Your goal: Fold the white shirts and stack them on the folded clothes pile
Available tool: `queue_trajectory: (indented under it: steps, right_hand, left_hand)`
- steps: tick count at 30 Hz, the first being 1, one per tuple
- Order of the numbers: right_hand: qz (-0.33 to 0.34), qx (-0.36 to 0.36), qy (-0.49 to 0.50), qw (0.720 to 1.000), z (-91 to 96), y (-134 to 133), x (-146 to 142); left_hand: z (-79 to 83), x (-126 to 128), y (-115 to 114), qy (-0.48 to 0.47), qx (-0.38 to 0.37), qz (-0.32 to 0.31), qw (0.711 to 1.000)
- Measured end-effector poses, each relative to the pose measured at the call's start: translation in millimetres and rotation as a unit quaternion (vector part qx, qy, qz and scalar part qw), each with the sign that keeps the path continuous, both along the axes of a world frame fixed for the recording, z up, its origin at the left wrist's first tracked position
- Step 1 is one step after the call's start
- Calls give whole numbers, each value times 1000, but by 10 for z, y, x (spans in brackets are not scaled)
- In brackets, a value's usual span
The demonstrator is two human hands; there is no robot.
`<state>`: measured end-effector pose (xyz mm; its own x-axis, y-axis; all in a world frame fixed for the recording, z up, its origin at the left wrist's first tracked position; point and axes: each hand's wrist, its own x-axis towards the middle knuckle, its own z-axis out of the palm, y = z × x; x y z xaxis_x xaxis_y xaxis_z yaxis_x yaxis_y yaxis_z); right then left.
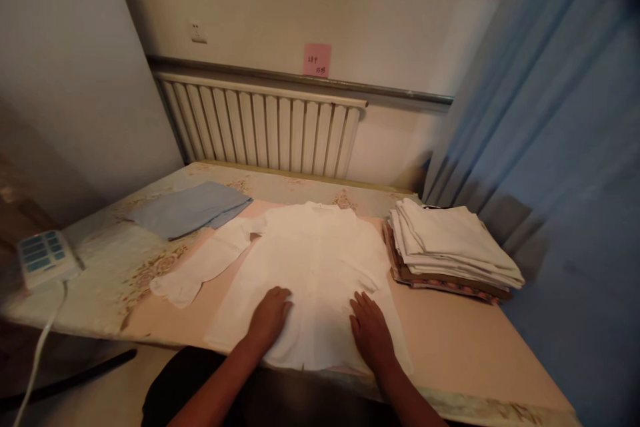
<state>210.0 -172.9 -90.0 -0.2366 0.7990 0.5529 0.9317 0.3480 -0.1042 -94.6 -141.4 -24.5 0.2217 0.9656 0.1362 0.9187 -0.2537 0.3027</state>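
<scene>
A white shirt [313,267] lies spread out on the table, its collar toward the wall. One sleeve stretches out to the left, while the other lies folded over the shirt's right side. On the lower left part of the shirt rests my left hand [271,315], palm down, its fingers close together and extended. My right hand [371,328] lies flat on the lower right part, near the folded sleeve's cuff, with fingers stretched out. Neither hand grips the cloth.
Folded clothes [455,240] form a stack at the right, beside a blue curtain [560,167]. A folded blue garment [195,208] lies at the back left. At the left edge sits a white power strip [47,259] with its cord hanging down. A radiator [265,123] stands behind the table.
</scene>
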Motion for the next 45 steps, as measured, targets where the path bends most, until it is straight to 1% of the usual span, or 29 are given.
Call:
queue_trajectory:
  steps: [1,3,5,7,16,23,30,35,45]
  right_hand:
    - [-1,-1,1,1000,10,0,-5]
    - [-3,-5,2,1000,30,0,-14]
    - [-7,-12,4,1000,46,0,-21]
    - [-9,-20,5,1000,55,-2,-24]
    - [-12,-34,24,999,50,3,-17]
    - [-12,-31,49,998,85,-5,-38]
    - [-18,-54,65,996,137,-19,-55]
    - [-19,-50,68,996,147,-23,-55]
    - [-18,-59,60,996,155,-30,-47]
  left_hand:
    - [-25,154,58,-11,-9,-22,1000]
    - [-69,393,156,-20,-19,-41,999]
    - [-98,534,226,-20,-28,-52,998]
    - [-113,595,273,-16,-36,-63,997]
    - [-144,585,376,-3,-49,-85,995]
    - [-176,576,431,-15,-55,-79,995]
    - [-152,590,450,-28,-54,-66,996]
    - [-123,586,447,-29,-61,-67,995]
    - [-83,618,401,4,-60,-61,996]
